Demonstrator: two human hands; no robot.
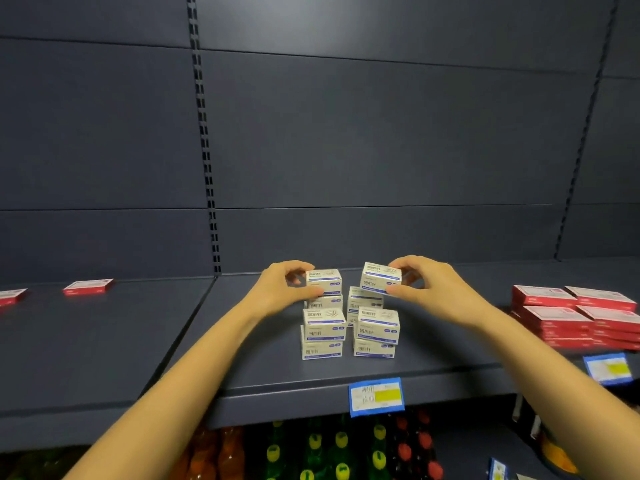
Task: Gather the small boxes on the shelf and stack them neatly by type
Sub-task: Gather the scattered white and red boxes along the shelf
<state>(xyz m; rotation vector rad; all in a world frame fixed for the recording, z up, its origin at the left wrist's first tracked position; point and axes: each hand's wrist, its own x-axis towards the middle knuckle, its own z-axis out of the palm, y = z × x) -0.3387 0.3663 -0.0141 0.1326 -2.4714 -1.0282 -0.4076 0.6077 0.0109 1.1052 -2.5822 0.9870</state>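
Several small white boxes with blue stripes stand in two stacks on the middle of the dark shelf. My left hand pinches the top white box of the left rear stack between thumb and fingers. In my right hand another white box is pinched, tilted, just above the right rear stack. Red flat boxes lie in stacks at the right of the shelf.
Two loose red boxes lie on the left shelf section. Blue price tags hang on the shelf's front edge. Bottles with coloured caps stand on the shelf below. A slotted upright divides the back panel.
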